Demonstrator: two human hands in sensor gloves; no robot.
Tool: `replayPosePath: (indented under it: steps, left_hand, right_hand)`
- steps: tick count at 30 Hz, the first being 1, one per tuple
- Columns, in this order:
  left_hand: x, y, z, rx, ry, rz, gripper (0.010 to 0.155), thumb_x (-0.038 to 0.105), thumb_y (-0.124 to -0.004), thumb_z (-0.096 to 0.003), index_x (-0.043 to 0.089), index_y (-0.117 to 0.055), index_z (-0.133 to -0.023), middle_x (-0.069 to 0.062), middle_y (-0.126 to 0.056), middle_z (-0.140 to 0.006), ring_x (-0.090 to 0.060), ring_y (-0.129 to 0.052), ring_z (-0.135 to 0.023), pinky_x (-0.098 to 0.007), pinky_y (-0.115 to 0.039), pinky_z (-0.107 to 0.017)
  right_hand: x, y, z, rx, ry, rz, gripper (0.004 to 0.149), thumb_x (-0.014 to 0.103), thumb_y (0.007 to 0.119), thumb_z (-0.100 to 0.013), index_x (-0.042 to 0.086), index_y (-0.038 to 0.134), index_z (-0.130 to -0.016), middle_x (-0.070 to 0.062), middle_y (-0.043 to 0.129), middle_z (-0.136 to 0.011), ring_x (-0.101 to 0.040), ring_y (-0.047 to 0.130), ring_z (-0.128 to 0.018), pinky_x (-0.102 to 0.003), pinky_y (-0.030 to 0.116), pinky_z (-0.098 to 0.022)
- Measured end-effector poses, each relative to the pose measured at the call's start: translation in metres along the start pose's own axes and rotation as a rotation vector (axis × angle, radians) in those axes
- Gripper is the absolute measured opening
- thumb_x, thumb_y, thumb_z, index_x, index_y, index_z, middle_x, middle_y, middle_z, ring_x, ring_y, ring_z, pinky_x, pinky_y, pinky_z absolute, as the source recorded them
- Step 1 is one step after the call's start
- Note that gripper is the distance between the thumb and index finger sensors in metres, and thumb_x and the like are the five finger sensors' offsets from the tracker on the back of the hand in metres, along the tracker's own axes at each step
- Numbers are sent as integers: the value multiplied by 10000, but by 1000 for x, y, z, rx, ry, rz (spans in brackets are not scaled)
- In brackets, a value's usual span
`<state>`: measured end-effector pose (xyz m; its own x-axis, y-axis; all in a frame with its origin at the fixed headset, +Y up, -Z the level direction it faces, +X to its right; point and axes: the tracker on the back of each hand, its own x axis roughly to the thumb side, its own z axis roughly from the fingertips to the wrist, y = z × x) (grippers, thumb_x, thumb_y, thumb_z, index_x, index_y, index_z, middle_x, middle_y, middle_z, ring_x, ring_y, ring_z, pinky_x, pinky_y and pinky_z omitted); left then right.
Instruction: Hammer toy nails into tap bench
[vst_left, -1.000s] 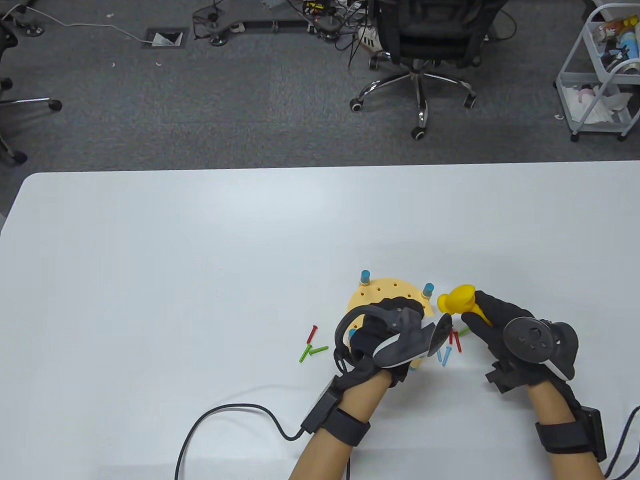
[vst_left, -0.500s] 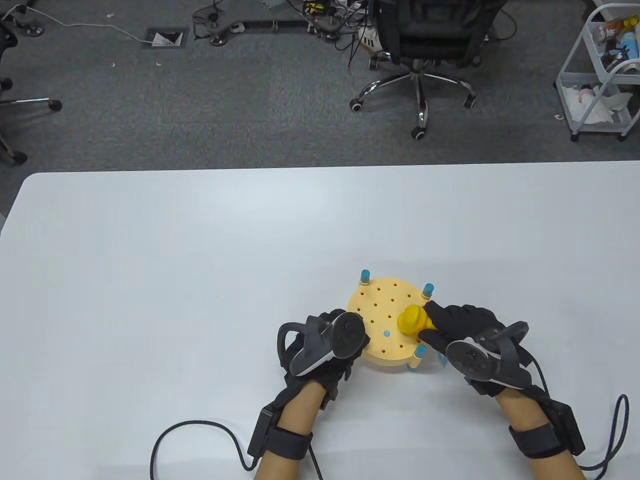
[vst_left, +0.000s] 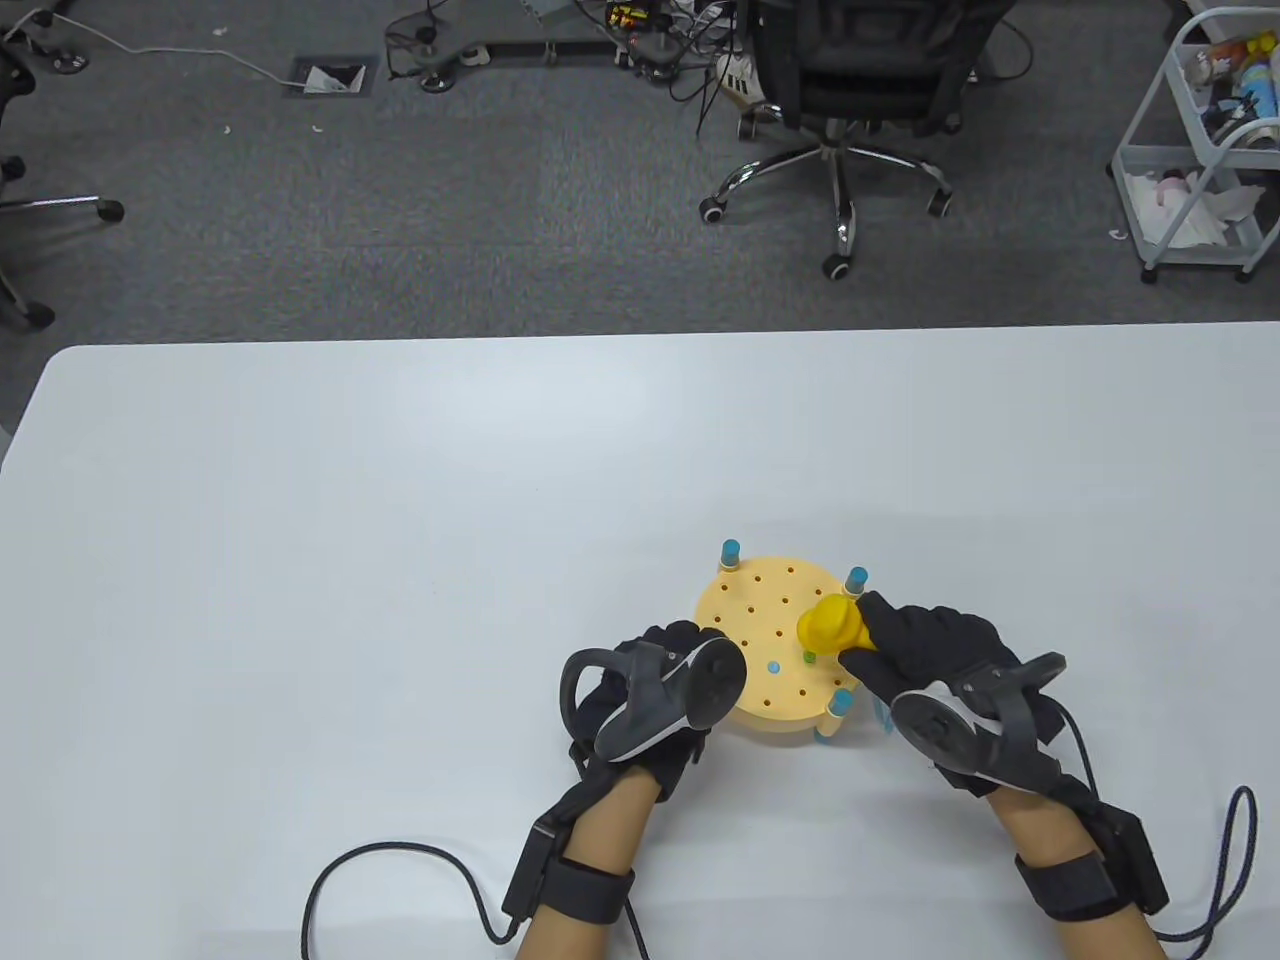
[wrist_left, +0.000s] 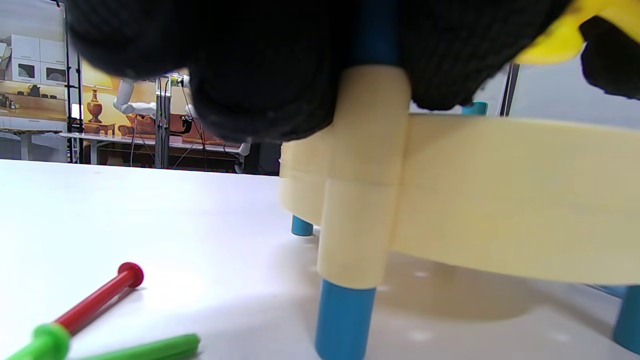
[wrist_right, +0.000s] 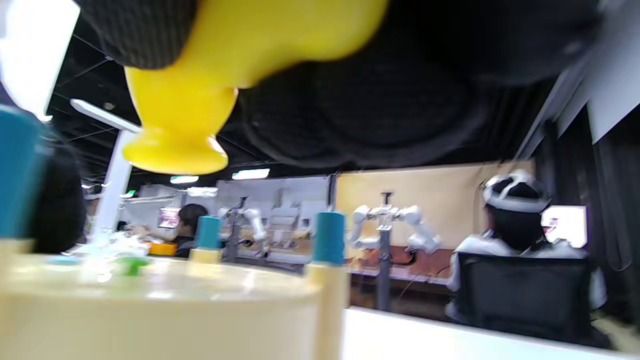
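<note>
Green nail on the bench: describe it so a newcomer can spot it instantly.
Find the round cream tap bench with blue legs, near the table's front edge. On its top, just below the yellow hammer head, the green nail stands slightly proud, while the blue nail to its left sits flush.

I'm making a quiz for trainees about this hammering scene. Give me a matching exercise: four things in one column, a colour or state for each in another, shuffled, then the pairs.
Things:
1. toy hammer
2. tap bench
3. green nail
4. loose red nail

States:
A. lying on the table beside the bench
B. standing in a bench hole under the hammer head
C. yellow, gripped by the right hand
D. round, cream top on blue legs

Pairs: 1-C, 2-D, 3-B, 4-A
</note>
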<state>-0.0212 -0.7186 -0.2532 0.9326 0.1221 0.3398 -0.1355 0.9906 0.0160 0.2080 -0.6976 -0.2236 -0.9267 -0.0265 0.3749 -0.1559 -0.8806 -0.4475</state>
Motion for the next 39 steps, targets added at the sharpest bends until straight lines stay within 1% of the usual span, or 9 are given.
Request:
replayPosePath:
  steps: [1, 2, 6, 9, 13, 17, 20, 26, 39]
  left_hand:
    - [0, 0, 0, -1, 0, 0, 460, 420, -830, -367, 229, -845, -785, -139, -966, -649, -215, -962, -392, -368, -833, -287]
    - [0, 0, 0, 1, 1, -2, 460, 418, -829, -366, 228, -845, -785, -138, -966, -648, -215, -962, -391, -368, -834, -287]
    - [-1, 0, 0, -6, -2, 9, 460, 419, -829, -366, 231, -842, -785, -133, -967, -648, -215, -962, -393, -367, -835, -291]
    - [0, 0, 0, 2, 0, 6, 461, 418, -829, -367, 228, -842, -786, -133, -968, -647, -217, -963, -393, -369, -834, -291]
    - [-3, -1, 0, -10, 1, 2, 469, 438, -812, -370, 242, -824, -796, -115, -963, -656, -205, -963, -407, -363, -837, -301]
    - [-28, 8, 3, -233, -37, 195, 726, 519, -779, -368, 184, -598, -986, -154, -779, -894, -262, -874, -649, -420, -769, -450]
    - [-62, 18, 16, -146, 96, 383, 579, 387, -806, -416, 175, -701, -945, -183, -834, -845, -298, -895, -601, -442, -764, -418]
    - [-88, -17, 5, -200, 409, 76, 542, 404, -815, -401, 185, -761, -893, -163, -895, -775, -281, -930, -536, -429, -785, -378]
    - [-53, -45, -29, -202, 430, -236, 460, 351, -889, -368, 220, -862, -808, -97, -1013, -629, -178, -1018, -409, -346, -861, -271]
  right_hand:
    - [8, 23, -1, 280, -98, 33, 623, 517, 609, -409, 140, 788, -871, -44, 1002, -517, -257, 995, -266, -381, 840, -233]
    - [5, 8, 6, 248, 29, 165, 620, 576, 526, -387, 264, 730, -882, 73, 985, -549, -160, 1008, -317, -304, 865, -278]
    - [4, 3, 4, -47, -8, 71, 615, 559, 583, -394, 220, 786, -865, 9, 995, -524, -223, 989, -294, -341, 840, -267]
    - [2, 9, 4, 250, 54, 181, 624, 591, 516, -385, 281, 734, -881, 94, 985, -541, -137, 1012, -312, -284, 873, -277]
    - [-12, -2, 6, -117, 124, -64, 621, 571, 569, -397, 222, 787, -862, 19, 997, -520, -205, 999, -291, -331, 853, -266]
    - [-31, -3, 13, -53, 179, -117, 628, 572, 569, -402, 215, 769, -878, 3, 989, -547, -216, 999, -323, -343, 851, -294]
    - [-52, -2, 18, -47, 224, -34, 627, 581, 560, -406, 223, 767, -878, 18, 989, -549, -200, 1004, -323, -330, 858, -296]
    - [-81, 8, 22, -22, 363, -165, 630, 578, 565, -408, 212, 771, -877, 7, 990, -548, -210, 1002, -325, -337, 855, -296]
    - [-86, 16, 22, 12, 381, -161, 630, 582, 560, -410, 215, 770, -877, 10, 991, -544, -205, 1003, -320, -334, 857, -295]
